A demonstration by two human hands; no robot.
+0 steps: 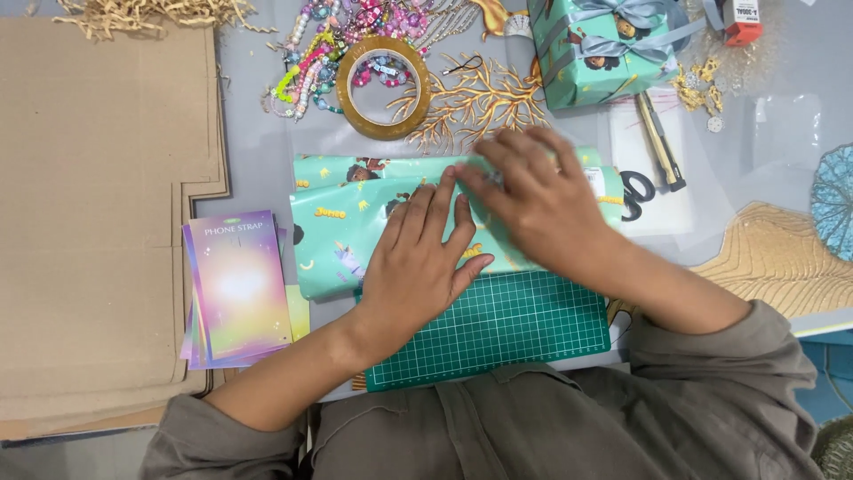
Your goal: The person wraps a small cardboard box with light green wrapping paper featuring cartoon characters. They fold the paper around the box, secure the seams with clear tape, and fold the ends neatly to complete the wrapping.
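Note:
A flat parcel in mint-green cartoon-print wrapping paper (342,227) lies across the top of a green cutting mat (515,329). My left hand (418,262) presses flat on the paper's middle, fingers spread and pointing away from me. My right hand (533,200) lies over the parcel's right half, fingertips pinching or pressing the paper's folded edge near the left hand's fingertips. Whether it grips the fold is unclear.
A roll of brown tape (384,87) and beaded strings (311,53) sit beyond the parcel. A wrapped gift with a ribbon (604,44) is at the top right, scissors (635,191) beside the parcel. Purple cards (238,284) and flat cardboard (89,204) lie left.

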